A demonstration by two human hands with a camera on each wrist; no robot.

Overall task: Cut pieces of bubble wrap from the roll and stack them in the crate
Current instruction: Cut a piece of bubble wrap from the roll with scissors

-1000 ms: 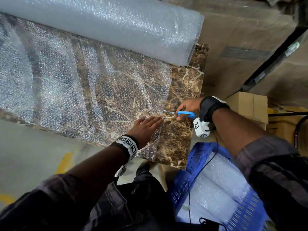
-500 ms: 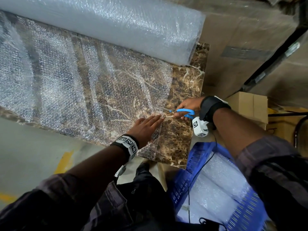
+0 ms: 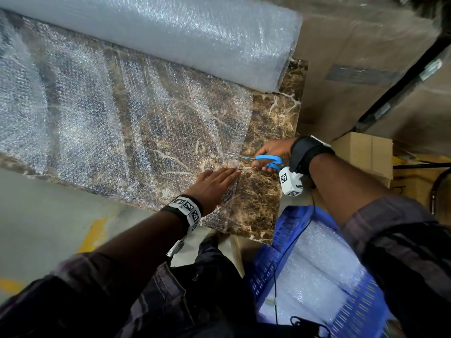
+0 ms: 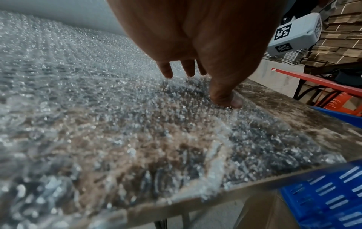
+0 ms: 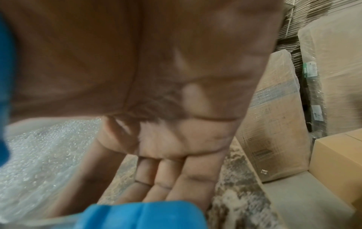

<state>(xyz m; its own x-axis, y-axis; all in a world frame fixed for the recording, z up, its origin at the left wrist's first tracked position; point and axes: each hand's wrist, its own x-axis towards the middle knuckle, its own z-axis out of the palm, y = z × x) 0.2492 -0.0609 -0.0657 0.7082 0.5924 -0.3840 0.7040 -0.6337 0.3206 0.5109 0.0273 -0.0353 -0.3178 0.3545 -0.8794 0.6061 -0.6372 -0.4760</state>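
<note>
A big bubble wrap roll (image 3: 170, 30) lies along the far side of the brown marble table (image 3: 273, 123). Its unrolled sheet (image 3: 122, 123) covers the tabletop, also filling the left wrist view as the sheet (image 4: 117, 124). My left hand (image 3: 214, 181) lies flat with straight fingers on the sheet near its right edge; the left fingers (image 4: 225, 96) press it down. My right hand (image 3: 273, 152) grips blue-handled scissors (image 3: 266, 161), whose blades enter the sheet's right edge just beyond my left fingertips. The blue handle (image 5: 141, 215) shows under the right fingers. A blue crate (image 3: 288, 242) holding cut pieces stands below the table's near right corner.
Wrapped cardboard cartons (image 3: 366, 57) stand close behind the table's right end, and a smaller box (image 3: 363, 152) sits beside my right wrist. Grey floor with yellow marking (image 3: 95, 230) lies to the left. A red metal frame (image 4: 317, 82) stands beyond the table.
The scissors have pushed leftward into the sheet's edge, and the right hand followed. The left hand stays flat on the sheet, shifted slightly toward the cut.
</note>
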